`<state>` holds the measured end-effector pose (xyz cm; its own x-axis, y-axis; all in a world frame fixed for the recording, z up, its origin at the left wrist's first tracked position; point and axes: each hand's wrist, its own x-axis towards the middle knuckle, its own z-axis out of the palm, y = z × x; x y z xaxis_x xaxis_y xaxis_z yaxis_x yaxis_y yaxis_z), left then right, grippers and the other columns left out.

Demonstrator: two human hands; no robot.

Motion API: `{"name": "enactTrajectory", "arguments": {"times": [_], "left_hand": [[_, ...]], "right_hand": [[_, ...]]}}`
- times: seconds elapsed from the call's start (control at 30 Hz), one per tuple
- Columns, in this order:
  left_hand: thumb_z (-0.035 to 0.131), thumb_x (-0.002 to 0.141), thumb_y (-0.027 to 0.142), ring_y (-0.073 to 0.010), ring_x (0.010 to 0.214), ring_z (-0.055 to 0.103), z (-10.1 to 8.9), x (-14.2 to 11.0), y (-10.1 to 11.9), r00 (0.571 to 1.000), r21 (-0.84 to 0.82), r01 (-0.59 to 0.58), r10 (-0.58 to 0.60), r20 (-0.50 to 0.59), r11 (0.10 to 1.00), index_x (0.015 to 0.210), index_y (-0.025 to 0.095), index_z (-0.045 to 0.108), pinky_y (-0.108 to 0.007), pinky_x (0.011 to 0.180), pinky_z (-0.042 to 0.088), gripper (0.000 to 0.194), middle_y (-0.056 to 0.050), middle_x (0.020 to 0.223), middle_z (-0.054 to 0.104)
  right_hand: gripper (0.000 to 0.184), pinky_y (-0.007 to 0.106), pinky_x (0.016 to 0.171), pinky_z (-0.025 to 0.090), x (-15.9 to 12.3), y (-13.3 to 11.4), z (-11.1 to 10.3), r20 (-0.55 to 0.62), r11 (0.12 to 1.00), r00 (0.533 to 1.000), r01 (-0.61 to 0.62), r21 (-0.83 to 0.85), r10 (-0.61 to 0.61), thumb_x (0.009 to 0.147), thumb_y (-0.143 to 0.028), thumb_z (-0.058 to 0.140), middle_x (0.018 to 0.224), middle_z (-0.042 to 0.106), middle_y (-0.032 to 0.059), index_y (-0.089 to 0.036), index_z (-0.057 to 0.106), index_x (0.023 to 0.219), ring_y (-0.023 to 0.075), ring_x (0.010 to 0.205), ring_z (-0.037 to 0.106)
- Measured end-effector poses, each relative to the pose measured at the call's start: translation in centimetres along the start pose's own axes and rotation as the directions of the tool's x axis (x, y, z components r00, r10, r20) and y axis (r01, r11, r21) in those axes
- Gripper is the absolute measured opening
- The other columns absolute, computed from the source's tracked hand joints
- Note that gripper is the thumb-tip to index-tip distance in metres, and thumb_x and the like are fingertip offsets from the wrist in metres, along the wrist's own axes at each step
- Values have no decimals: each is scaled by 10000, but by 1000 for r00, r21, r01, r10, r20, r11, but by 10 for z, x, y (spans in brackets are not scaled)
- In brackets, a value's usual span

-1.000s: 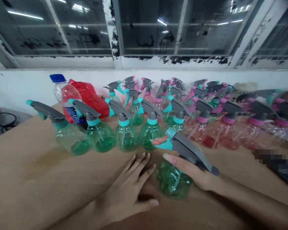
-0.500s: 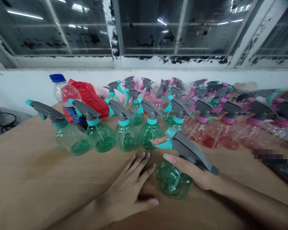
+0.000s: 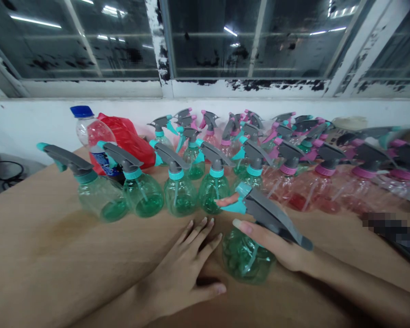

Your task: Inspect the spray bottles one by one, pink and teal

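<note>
My right hand (image 3: 276,241) is wrapped round the neck of a green spray bottle (image 3: 248,262) with a grey and turquoise trigger head. One finger lies at the turquoise trigger, and the thumb crosses the near side of the neck. The bottle stands on the wooden table (image 3: 130,278), and a thin tube shows inside it. To its left, my left hand (image 3: 184,269) rests flat on the tabletop with fingers spread, holding nothing. Just beyond the fingertips stands a row of green spray bottles (image 3: 180,196), some liquid in their bottoms.
Pink spray bottles (image 3: 300,191) continue the row rightward, with more bottles crowded behind. A blue-capped plastic bottle (image 3: 92,132) and a red plastic bag (image 3: 133,136) stand at the back left. A dark, partly pixelated object (image 3: 396,237) lies at right. Windows (image 3: 212,41) line the wall behind.
</note>
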<state>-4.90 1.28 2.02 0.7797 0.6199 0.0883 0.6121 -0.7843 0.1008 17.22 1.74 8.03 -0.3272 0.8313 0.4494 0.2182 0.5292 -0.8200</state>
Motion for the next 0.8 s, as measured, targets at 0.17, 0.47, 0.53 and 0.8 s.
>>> {"name": "enactTrajectory", "arguments": {"times": [0.17, 0.47, 0.53, 0.8], "left_hand": [[417, 884, 672, -331, 1378, 204, -1, 1, 1, 1000, 7, 8, -8, 11, 1000, 1419, 141, 362, -521, 1090, 216, 756, -149, 1496, 279], [425, 889, 661, -337, 1380, 189, 1, 0, -1, 1000, -43, -4, 4, -5, 999, 1446, 147, 306, -521, 1099, 187, 768, -143, 1510, 241], [430, 888, 659, -333, 1382, 183, 0, 0, -1, 1000, -46, -6, 5, -12, 999, 1454, 164, 290, -522, 1100, 183, 764, -134, 1513, 236], [438, 880, 666, -333, 1378, 203, -1, 0, 0, 1000, -32, 8, -8, -6, 999, 1430, 170, 341, -518, 1098, 192, 747, -129, 1499, 281]], "right_hand": [[225, 351, 725, 519, 0, -3, 0, -3, 996, 998, -62, 61, 62, 835, -306, 601, 952, 690, 22, -253, 644, 1049, 188, 774, 643], [161, 305, 645, 475, -3, 0, -4, 27, 997, 998, -54, 55, 53, 881, -379, 535, 702, 606, -14, -236, 598, 845, 161, 691, 595], [149, 304, 663, 480, -2, 1, -3, 28, 998, 999, -44, 48, 43, 883, -373, 533, 766, 631, -6, -238, 598, 879, 161, 716, 602], [228, 328, 568, 504, -1, -2, 0, 8, 995, 996, -94, 16, 94, 853, -334, 575, 679, 634, -11, -266, 629, 1064, 175, 575, 594]]}}
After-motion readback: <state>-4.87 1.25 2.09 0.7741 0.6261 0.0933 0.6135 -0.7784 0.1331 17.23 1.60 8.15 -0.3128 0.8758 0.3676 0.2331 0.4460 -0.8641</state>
